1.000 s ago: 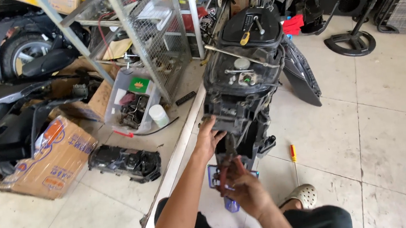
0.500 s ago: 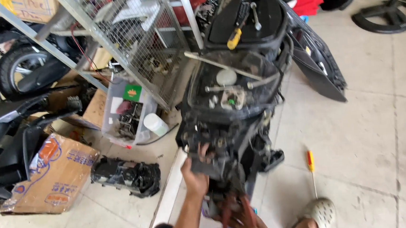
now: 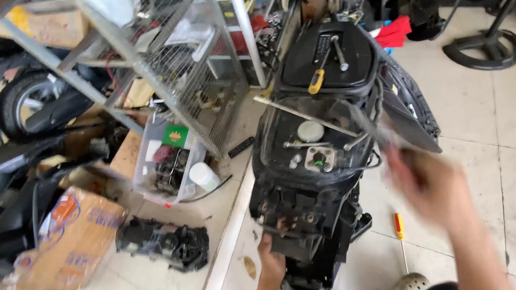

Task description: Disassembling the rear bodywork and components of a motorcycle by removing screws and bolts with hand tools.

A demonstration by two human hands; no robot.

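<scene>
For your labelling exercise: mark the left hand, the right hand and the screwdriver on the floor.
left hand (image 3: 271,260), head view, on its back.
right hand (image 3: 430,187), head view, on the blurred palm.
screwdriver (image 3: 398,226), head view, on its red and yellow handle.

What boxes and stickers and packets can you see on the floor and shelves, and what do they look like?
Cardboard box: floor at lower left, brown, crumpled, orange and blue printing.
Clear plastic tub: floor beside the wire shelf, full of dark parts.
Green label: small square card on top of that tub.
White bottle: small, round, leaning at the tub's right edge.
Second cardboard box: upper left, brown.
</scene>
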